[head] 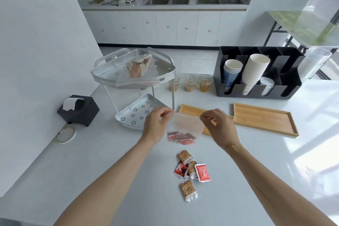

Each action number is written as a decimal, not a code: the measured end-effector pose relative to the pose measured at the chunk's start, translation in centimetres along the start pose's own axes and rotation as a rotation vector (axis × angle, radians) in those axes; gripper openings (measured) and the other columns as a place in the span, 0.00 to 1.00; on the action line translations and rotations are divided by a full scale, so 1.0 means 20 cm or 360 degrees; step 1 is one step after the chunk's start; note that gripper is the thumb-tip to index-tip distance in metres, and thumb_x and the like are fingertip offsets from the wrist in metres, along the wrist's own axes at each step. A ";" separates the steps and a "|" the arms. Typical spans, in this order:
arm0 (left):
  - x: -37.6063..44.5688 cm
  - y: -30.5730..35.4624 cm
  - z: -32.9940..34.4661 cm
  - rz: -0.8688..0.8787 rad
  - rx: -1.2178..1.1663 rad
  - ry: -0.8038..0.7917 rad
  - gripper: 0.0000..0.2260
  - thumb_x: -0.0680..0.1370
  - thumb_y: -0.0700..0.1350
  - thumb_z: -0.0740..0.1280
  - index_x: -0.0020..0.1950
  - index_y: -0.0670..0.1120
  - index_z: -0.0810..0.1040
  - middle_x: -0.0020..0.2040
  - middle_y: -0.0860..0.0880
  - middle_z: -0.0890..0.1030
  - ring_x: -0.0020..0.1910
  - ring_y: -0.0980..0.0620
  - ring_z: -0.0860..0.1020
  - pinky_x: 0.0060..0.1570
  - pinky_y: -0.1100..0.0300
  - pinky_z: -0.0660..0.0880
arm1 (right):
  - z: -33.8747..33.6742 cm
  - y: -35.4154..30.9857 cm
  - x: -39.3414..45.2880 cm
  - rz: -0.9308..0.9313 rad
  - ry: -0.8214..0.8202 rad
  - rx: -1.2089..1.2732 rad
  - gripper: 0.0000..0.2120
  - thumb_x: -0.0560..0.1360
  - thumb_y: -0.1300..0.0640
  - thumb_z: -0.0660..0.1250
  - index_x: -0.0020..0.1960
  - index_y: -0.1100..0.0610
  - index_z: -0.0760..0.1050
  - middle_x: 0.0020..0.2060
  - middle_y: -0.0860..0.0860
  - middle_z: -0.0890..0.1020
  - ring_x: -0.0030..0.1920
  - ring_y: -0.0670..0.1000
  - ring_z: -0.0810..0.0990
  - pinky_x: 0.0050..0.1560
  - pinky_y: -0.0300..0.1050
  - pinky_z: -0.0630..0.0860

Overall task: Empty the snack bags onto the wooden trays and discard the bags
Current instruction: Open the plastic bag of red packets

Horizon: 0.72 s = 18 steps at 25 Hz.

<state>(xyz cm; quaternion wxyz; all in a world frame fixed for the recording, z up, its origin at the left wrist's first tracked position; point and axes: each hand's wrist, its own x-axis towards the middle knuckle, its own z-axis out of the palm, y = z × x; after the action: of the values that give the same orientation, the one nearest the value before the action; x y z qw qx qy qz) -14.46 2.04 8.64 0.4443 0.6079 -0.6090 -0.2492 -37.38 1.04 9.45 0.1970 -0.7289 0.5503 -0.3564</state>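
Note:
A clear zip bag [185, 127] hangs between my hands above the white table, with red snack packets at its bottom. My left hand [156, 124] pinches the bag's top left corner and my right hand [218, 126] pinches its top right corner. Behind the bag lies a wooden tray [189, 110], partly hidden. A second wooden tray [264, 118] lies bare to its right. Several loose snack packets [190, 168], brown and red, lie on the table below the bag. Another clear bag [137, 69] with brown snacks rests on the upper tier of a metal rack.
A two-tier metal rack [132, 79] stands at the left. Three lidded drink cups [190, 82] sit behind the trays. A black cup organizer [256, 73] holds paper cups at the right. A black tissue box [78, 110] and a tape roll [66, 135] lie far left.

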 end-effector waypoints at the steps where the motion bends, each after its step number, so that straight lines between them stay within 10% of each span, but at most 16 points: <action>1: -0.04 0.03 0.05 -0.0014 -0.0056 -0.0079 0.04 0.78 0.45 0.68 0.49 0.49 0.82 0.45 0.53 0.81 0.44 0.58 0.77 0.48 0.64 0.75 | -0.07 0.03 -0.07 0.0027 -0.0016 0.0029 0.03 0.77 0.54 0.69 0.47 0.51 0.82 0.43 0.44 0.80 0.42 0.42 0.78 0.44 0.41 0.76; 6: -0.29 0.18 0.35 -0.0112 -0.0289 -0.0491 0.03 0.79 0.45 0.68 0.48 0.51 0.81 0.43 0.59 0.81 0.44 0.61 0.77 0.49 0.57 0.79 | -0.39 0.18 -0.47 0.0285 -0.0013 0.0190 0.04 0.76 0.59 0.70 0.43 0.52 0.80 0.40 0.43 0.82 0.41 0.44 0.79 0.39 0.29 0.72; 18: -0.58 0.40 0.91 -0.0118 -0.0302 -0.0842 0.07 0.79 0.40 0.67 0.46 0.53 0.79 0.51 0.50 0.78 0.53 0.57 0.77 0.57 0.60 0.76 | -0.63 0.54 -0.95 0.0470 -0.0189 -0.0099 0.04 0.75 0.50 0.70 0.48 0.43 0.78 0.39 0.40 0.79 0.39 0.43 0.79 0.42 0.40 0.77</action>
<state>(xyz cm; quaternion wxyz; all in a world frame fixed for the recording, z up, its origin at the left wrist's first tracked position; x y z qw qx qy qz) -35.54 10.01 3.97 0.3154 0.4993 -0.6552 -0.4712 -56.53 16.91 4.67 0.2569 -0.6657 0.6496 -0.2625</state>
